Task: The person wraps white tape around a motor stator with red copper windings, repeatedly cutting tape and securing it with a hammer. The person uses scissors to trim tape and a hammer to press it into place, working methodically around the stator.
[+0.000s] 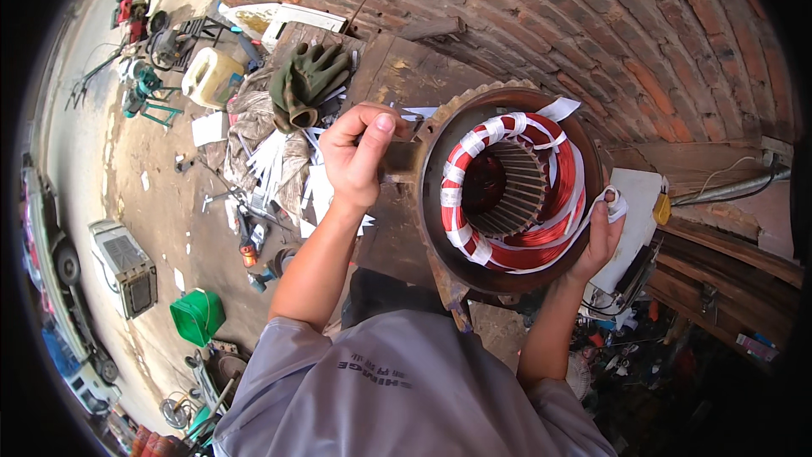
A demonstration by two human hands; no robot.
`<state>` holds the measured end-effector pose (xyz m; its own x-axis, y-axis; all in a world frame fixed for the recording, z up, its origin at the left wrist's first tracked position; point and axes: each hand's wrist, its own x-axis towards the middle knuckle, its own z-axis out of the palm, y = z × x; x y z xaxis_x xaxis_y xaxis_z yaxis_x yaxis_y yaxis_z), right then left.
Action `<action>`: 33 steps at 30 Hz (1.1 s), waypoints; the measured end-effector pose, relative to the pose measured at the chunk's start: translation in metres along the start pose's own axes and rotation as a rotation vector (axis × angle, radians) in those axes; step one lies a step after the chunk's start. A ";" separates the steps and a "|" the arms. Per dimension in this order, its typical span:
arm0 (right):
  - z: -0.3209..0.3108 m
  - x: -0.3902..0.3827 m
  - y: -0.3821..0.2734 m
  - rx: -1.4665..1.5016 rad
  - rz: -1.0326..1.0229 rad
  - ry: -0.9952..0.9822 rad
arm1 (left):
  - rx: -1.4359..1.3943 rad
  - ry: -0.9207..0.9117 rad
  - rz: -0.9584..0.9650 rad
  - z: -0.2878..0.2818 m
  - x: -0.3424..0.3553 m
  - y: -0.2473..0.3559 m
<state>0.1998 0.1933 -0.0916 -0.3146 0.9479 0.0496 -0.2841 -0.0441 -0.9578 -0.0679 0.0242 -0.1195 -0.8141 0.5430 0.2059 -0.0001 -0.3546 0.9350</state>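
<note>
A round metal motor housing [433,220] holds a slotted stator core [516,195] with red wire coils [558,190], partly bound in white tape. My left hand [359,148] is closed on the housing's protruding bracket at left, thumb uppermost. My right hand [596,241] is at the housing's right rim, fingers closed on a looped white tape [615,203]; its other fingers are partly hidden. A loose white strip [558,109] sticks up at the housing's top right. The housing sits over a worn wooden board [385,68].
Green gloves [309,80], white strips [264,161], a yellow jug [211,76] and tools [248,245] lie left. Beyond are a green bucket [196,317], machinery [144,85] and a parked vehicle [59,254]. A brick wall [592,25] rises behind; a white panel [626,186] stands right.
</note>
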 end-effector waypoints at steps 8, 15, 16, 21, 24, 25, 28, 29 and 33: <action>-0.033 -0.003 -0.050 0.031 -0.167 0.170 | 0.329 -0.026 0.031 -0.014 0.005 0.001; -0.079 -0.120 -0.161 -0.062 -0.096 -0.409 | 0.228 -0.360 0.373 0.014 -0.111 0.098; -0.073 -0.122 -0.168 -0.042 -0.102 -0.654 | 0.365 -0.545 0.367 0.038 -0.130 0.114; -0.056 -0.145 -0.187 -0.087 -0.145 -1.367 | 0.739 -0.519 0.418 0.110 -0.169 0.124; -0.081 -0.159 -0.203 -0.280 -0.215 -1.288 | 0.629 -0.194 0.498 0.090 -0.198 0.145; -0.090 -0.160 -0.211 -0.361 -0.219 -1.265 | 0.621 -0.100 0.524 0.082 -0.209 0.156; -0.105 -0.167 -0.210 -0.443 -0.267 -1.290 | 0.602 0.145 0.661 0.055 -0.239 0.193; -0.104 -0.167 -0.211 -0.462 -0.282 -1.309 | 0.542 0.200 0.703 0.044 -0.250 0.206; -0.116 -0.169 -0.216 -0.431 -0.335 -1.365 | 0.289 0.493 0.785 -0.029 -0.318 0.290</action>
<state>0.4193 0.0794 0.0742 -0.9522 -0.1424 0.2701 -0.3054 0.4405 -0.8442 0.1739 -0.2728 0.0778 -0.6732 -0.1716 0.7193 0.7364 -0.2438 0.6311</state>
